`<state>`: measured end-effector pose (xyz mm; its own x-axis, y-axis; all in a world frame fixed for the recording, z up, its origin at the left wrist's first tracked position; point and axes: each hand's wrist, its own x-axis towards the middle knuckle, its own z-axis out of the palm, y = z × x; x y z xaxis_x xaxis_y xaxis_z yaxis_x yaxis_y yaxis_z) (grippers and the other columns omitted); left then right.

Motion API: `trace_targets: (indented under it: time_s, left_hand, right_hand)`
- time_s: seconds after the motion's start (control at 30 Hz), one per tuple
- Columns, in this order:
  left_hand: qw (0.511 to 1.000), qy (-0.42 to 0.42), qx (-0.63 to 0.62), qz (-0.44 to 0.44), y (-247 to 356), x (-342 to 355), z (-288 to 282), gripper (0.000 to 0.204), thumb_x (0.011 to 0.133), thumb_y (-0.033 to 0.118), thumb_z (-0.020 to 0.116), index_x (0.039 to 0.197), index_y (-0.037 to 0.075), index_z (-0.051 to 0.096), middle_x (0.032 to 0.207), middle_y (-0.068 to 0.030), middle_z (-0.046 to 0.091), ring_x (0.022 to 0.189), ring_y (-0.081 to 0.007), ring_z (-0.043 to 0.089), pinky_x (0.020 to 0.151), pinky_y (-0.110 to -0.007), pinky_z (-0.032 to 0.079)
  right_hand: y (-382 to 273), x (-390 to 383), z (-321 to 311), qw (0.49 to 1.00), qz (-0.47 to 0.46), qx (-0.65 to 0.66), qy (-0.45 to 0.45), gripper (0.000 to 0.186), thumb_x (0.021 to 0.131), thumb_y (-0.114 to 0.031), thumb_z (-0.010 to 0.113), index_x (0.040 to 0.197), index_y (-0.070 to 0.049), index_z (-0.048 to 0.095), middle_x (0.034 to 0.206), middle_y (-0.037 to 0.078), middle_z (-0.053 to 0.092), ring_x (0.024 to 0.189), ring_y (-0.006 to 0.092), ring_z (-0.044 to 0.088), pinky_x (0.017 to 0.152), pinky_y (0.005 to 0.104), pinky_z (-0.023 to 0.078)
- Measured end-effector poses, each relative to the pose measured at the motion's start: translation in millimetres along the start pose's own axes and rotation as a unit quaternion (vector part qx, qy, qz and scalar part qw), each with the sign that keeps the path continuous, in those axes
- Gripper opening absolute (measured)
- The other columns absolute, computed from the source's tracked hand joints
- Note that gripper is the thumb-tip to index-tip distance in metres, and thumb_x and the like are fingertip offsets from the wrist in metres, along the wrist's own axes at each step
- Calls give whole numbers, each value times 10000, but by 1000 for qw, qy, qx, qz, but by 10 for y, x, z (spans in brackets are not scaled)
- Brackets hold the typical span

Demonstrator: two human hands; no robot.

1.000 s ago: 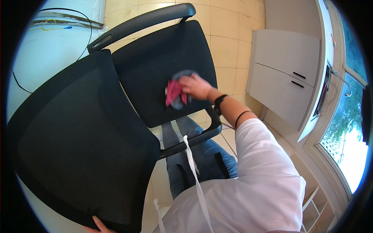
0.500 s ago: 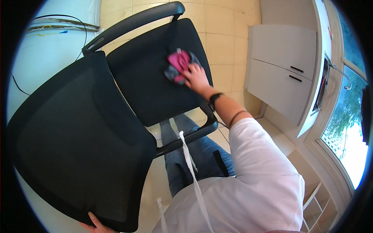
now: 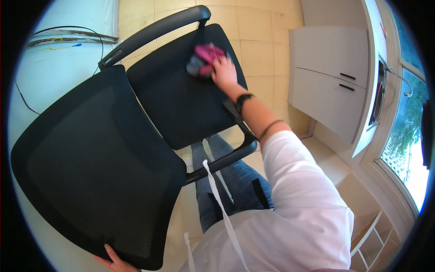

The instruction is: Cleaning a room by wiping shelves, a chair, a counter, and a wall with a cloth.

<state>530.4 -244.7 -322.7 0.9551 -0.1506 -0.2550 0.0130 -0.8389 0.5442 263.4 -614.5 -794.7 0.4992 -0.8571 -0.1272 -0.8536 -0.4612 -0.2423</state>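
Note:
A black office chair with a mesh backrest (image 3: pixel 97 167) and a padded seat (image 3: pixel 181 104) stands before me. My right hand (image 3: pixel 225 72) is closed on a crumpled pink and grey cloth (image 3: pixel 209 53), which lies against the far right part of the seat and is blurred by motion. At the lower left, my left hand (image 3: pixel 115 262) grips the top edge of the backrest. Its thumb shows on the mesh, while the other fingers are mostly hidden behind the frame.
The chair's armrests (image 3: pixel 156 34) flank the seat, the nearer one (image 3: pixel 226 158) close to my legs. White cabinets (image 3: pixel 328 79) with black handles stand on the right, beside a window (image 3: pixel 405 136). Thin cables (image 3: pixel 68 29) run along the left wall. Beige tiles (image 3: pixel 258 50) cover the floor.
My right hand has moved the cloth slightly up and to the left over the seat. The left hand keeps its hold on the backrest.

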Motion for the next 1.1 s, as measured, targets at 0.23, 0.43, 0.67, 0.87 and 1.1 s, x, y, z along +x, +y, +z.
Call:
trace_targets:
  time_s: [0.23, 0.43, 0.67, 0.87, 1.1]
  left_hand:
    - [1000, -13, -11, 6, 11, 30, -13, 686, 923, 235, 716, 1417, -112, 387, 1374, -288, 510, 1119, -353, 585, 960, -446, 539]
    - [999, -25, -15, 15, -25, 43, -29, 671, 926, 216, 713, 1422, -101, 392, 1382, -267, 513, 1122, -346, 581, 967, -444, 533]
    - [999, -27, -36, -11, -19, 24, -50, 660, 923, 212, 709, 1415, -103, 403, 1372, -279, 514, 1133, -352, 573, 985, -441, 518]
    - [999, -32, -8, 33, -28, 30, 1, 654, 923, 222, 700, 1399, -118, 408, 1366, -287, 513, 1104, -356, 588, 951, -442, 535]
    - [999, -8, 17, 47, -36, 49, 3, 650, 918, 246, 709, 1354, -147, 429, 1298, -313, 545, 1061, -348, 605, 897, -444, 559]
  right_hand:
    - [-628, 470, 101, 996, 75, 9, 41, 485, 761, -263, 742, 1212, -168, 589, 1150, 113, 591, 1106, 331, 559, 877, 476, 506]
    - [-743, -1232, 257, 986, -50, 64, -145, 588, 683, -257, 792, 1221, -180, 566, 1156, 110, 549, 1122, 332, 523, 881, 457, 484]
    - [-344, -1584, 49, 918, -239, 50, -313, 467, 689, -269, 801, 1115, -181, 631, 1133, 79, 597, 1100, 313, 572, 901, 457, 510]
    - [102, -216, -50, 994, 87, 52, -36, 429, 759, -243, 758, 1128, -112, 581, 1140, 147, 592, 1118, 372, 573, 888, 486, 536]
    - [-467, 401, 27, 988, 147, 42, 14, 504, 778, -309, 750, 1230, -163, 583, 1188, 134, 569, 1154, 350, 527, 892, 490, 506]
